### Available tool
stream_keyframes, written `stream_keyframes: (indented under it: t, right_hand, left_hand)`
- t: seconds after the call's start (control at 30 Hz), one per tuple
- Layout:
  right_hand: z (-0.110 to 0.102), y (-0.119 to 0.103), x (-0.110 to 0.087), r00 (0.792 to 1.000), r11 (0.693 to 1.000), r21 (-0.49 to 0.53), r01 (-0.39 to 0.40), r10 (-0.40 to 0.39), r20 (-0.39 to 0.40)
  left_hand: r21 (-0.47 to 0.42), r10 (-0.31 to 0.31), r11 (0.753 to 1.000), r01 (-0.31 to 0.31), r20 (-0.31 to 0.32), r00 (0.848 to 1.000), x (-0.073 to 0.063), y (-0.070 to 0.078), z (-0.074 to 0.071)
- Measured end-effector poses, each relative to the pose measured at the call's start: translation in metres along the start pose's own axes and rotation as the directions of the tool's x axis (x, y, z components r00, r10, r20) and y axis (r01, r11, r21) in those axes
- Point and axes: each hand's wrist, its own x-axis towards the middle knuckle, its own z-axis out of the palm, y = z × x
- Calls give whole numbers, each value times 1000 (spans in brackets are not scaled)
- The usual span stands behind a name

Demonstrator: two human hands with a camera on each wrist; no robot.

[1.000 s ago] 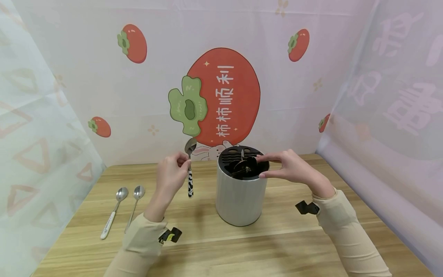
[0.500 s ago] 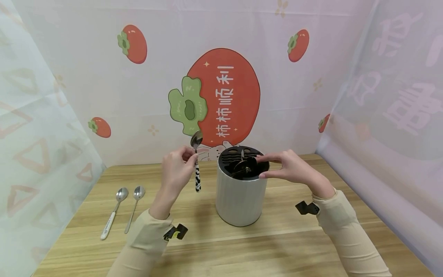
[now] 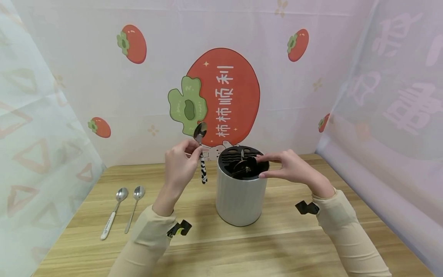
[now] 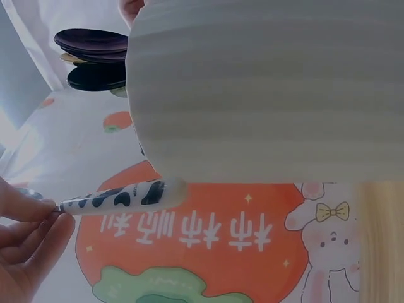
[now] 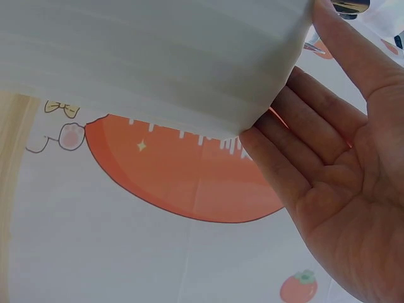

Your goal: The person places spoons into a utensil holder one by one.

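My left hand (image 3: 181, 165) pinches a spoon (image 3: 203, 169) at its neck, in the air just left of the utensil holder (image 3: 240, 204). The spoon's metal bowl points up, and its black-and-white cow-print handle (image 4: 120, 197) hangs down, tilted slightly. The holder is a pale ribbed cylinder with a black slotted top. Several dark utensils (image 4: 95, 47) with rounded ends stick out of it. On the holder's right side, my right hand (image 3: 290, 165) rests at the rim, thumb in front and fingers extended (image 5: 309, 120) against the wall.
Two more spoons lie on the wooden table (image 3: 294, 246) at the left: a white-handled spoon (image 3: 112, 217) and a slim all-metal spoon (image 3: 135, 209). A cloth backdrop (image 3: 155, 88) printed with persimmons stands close behind the table, with cloth sides left and right.
My left hand has moved right and upward with the cow-print spoon, closer to the holder. The right hand and the holder have stayed in place.
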Motion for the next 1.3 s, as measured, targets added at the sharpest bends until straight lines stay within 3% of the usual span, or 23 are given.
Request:
stream_keyframes:
  t: [0.6,0.9,1.3]
  right_hand:
    - [-1,-1,0,1000,1000,6,8,-8,-7]
    - [1,1,0,1000,1000,6,6,-6,-9]
    - [1,1,-1,1000,1000,7,13,-12,-14]
  left_hand:
    - [-101,111,989,-112,-15,994,11,15,5]
    - [-144,130,981,-132,-23,991,13,23,6]
    - [-168,204,963,-209,-48,978,16,30,12]
